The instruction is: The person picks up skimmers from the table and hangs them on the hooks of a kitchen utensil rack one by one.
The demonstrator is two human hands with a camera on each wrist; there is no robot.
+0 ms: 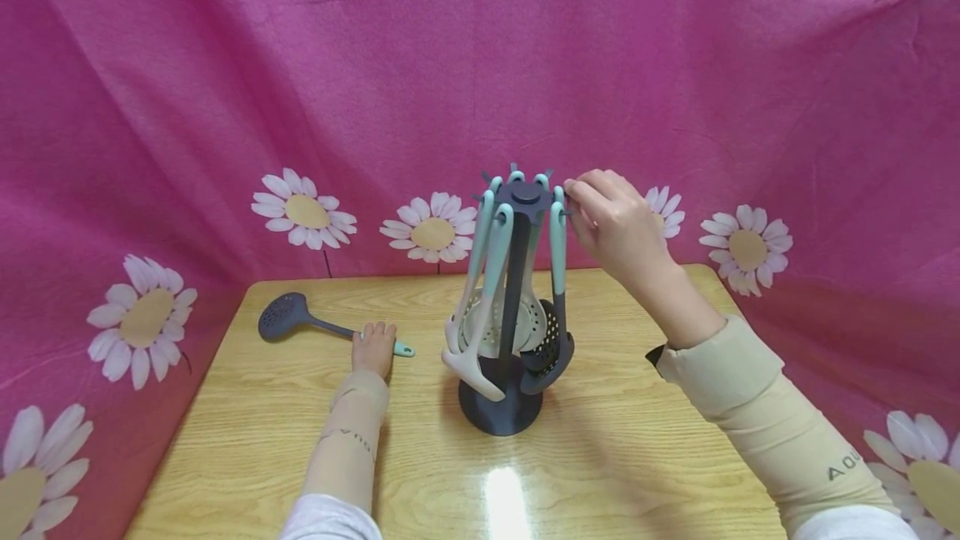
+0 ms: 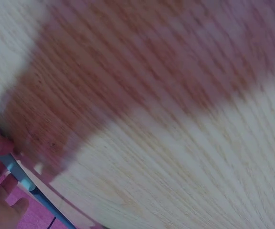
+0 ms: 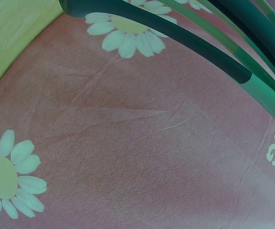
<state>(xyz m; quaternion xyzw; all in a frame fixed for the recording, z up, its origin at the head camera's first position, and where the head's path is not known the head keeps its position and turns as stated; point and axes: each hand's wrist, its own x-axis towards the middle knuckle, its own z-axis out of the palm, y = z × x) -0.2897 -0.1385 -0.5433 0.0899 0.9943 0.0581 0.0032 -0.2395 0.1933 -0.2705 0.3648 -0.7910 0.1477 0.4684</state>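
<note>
A dark skimmer (image 1: pixel 282 317) with a perforated round head and a mint handle lies on the left of the table. My left hand (image 1: pixel 373 348) grips its handle, and the left wrist view shows thumb and fingers around the handle (image 2: pixel 14 171). A dark utensil stand (image 1: pixel 500 407) holds several hanging utensils, among them a pale ladle (image 1: pixel 472 369) and a dark ladle (image 1: pixel 557 369). My right hand (image 1: pixel 618 219) has bent fingers at the stand's top right, against the mint handle tips. Whether they pinch a handle is hidden. Dark and mint handles (image 3: pixel 175 36) cross the right wrist view.
The wooden table (image 1: pixel 615 457) has its back edge against a pink cloth (image 1: pixel 420 90) printed with daisies. A perforated dark utensil head (image 1: pixel 547 340) hangs behind the dark ladle. A small dark object (image 1: pixel 655 355) shows beside the right sleeve.
</note>
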